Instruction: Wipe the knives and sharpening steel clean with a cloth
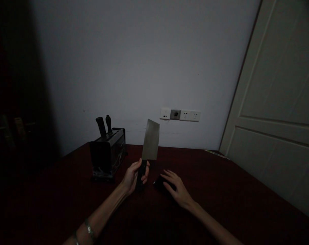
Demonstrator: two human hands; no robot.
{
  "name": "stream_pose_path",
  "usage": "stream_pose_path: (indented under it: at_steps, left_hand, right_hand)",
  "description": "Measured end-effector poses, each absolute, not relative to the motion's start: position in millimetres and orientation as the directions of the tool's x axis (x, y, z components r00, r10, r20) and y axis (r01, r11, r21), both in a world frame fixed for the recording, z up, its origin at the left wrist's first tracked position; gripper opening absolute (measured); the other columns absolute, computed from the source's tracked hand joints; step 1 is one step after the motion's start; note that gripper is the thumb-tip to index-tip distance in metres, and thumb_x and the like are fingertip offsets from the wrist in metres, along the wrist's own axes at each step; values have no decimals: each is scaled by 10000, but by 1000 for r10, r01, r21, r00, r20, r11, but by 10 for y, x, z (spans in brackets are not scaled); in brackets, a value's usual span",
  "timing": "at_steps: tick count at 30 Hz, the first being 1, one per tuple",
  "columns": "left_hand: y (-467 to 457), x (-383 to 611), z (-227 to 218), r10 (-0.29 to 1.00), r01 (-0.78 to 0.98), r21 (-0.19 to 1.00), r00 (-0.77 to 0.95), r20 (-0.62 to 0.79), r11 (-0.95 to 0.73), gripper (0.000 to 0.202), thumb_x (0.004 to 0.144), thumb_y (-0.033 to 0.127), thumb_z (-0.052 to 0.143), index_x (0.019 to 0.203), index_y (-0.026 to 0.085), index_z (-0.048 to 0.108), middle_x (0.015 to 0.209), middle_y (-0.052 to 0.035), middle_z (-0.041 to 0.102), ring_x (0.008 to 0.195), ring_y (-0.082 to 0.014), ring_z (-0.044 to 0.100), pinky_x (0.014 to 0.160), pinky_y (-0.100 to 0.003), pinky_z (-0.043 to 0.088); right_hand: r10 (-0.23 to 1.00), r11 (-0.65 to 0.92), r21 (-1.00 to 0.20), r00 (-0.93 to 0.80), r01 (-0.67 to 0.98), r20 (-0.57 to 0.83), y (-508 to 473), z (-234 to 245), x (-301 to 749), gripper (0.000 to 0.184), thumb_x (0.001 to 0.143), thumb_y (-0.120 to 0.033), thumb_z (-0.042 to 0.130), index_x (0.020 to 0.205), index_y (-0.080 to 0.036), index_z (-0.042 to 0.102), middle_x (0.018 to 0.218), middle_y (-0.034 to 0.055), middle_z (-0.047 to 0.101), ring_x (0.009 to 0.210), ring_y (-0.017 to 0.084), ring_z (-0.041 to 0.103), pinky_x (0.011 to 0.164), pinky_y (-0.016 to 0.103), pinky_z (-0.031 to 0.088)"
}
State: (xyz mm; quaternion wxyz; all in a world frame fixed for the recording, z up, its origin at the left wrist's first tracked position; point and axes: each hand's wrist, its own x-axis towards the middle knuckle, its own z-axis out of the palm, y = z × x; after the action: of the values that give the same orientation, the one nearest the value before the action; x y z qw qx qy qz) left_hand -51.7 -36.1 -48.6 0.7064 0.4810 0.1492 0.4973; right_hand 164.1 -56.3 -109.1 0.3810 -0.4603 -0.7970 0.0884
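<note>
My left hand [134, 175] is wrapped round the black handle of a cleaver [151, 140], held up above the table with its broad blade pointing upward. To its right, my right hand [177, 187] is open, fingers stretched out and slightly apart, over a small black object [158, 182] on the table. That object is mostly covered by the hand and too dark to identify; I cannot tell how firmly the fingers touch it. A dark knife block [105, 153] stands left of the cleaver, with two black handles sticking up from its top.
The dark red table [195, 163] reaches back to a pale wall [134, 68]. Sockets and switches [180, 114] sit low on that wall. A white panelled door [274, 102] rises at the right, and a thin flat strip [217, 154] lies by the table's back right edge.
</note>
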Motion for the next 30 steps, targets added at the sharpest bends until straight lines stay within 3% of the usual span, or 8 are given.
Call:
stream_pose_path:
  at_steps: [2, 5, 8, 12, 19, 24, 30]
  left_hand:
    - [-371, -525, -456, 858, -539, 842, 442, 262, 21, 301, 831, 400, 476, 831, 110, 555, 548, -17, 539, 407, -102, 471, 414, -210, 369]
    - [-378, -529, -422, 870, -528, 849, 413, 268, -12, 282, 819, 374, 514, 816, 98, 570, 657, -85, 632, 671, -202, 631, 642, -281, 451]
    - [-365, -520, -415, 867, -544, 838, 401, 295, -33, 261, 815, 345, 531, 836, 90, 578, 834, -158, 672, 876, -258, 626, 798, -341, 423]
    - [-333, -520, -427, 855, -573, 819, 411, 316, -27, 257, 805, 335, 549, 868, 89, 586, 974, -202, 647, 944, -274, 603, 863, -401, 397]
    - [-330, -475, -472, 900, -583, 812, 339, 276, -30, 209, 734, 277, 639, 813, 84, 628, 957, -175, 653, 877, -249, 611, 755, -340, 450]
    - [-341, -380, -544, 929, -543, 839, 288, 231, -40, 234, 688, 265, 689, 822, 76, 656, 868, -144, 671, 769, -196, 616, 716, -284, 447]
    - [-376, -323, -585, 924, -444, 895, 319, 211, -51, 301, 709, 323, 666, 912, 102, 675, 874, -126, 674, 729, -179, 610, 674, -257, 440]
  right_hand:
    - [758, 593, -535, -193, 602, 623, -572, -1006, 1638, 308, 849, -351, 445, 1070, -227, 621, 1132, 102, 612, 1086, 248, 526, 925, 469, 395]
    - [748, 602, -620, -83, 504, 659, -637, -844, 1569, 260, 840, -324, 464, 933, -192, 667, 935, 102, 684, 877, 232, 624, 803, 395, 474]
    - [792, 568, -719, -26, 401, 611, -744, -710, 1416, 271, 837, -351, 466, 817, -176, 672, 787, 86, 696, 719, 215, 642, 678, 337, 495]
    - [844, 512, -814, 17, 274, 537, -836, -619, 1154, 343, 828, -419, 462, 677, -160, 629, 627, 57, 651, 574, 180, 606, 550, 278, 468]
    - [921, 385, -923, 56, 14, 386, -665, -565, 826, 358, 752, -514, 524, 749, -164, 599, 716, 37, 636, 694, 169, 602, 639, 258, 467]
    - [993, 114, -963, -4, -243, 119, -468, -715, 712, 505, 696, -640, 486, 817, -156, 567, 693, 29, 605, 569, 133, 576, 519, 235, 449]
    - [994, 35, -940, -83, -338, 67, -424, -846, 672, 576, 681, -679, 470, 921, -167, 578, 732, 33, 628, 630, 145, 592, 521, 230, 446]
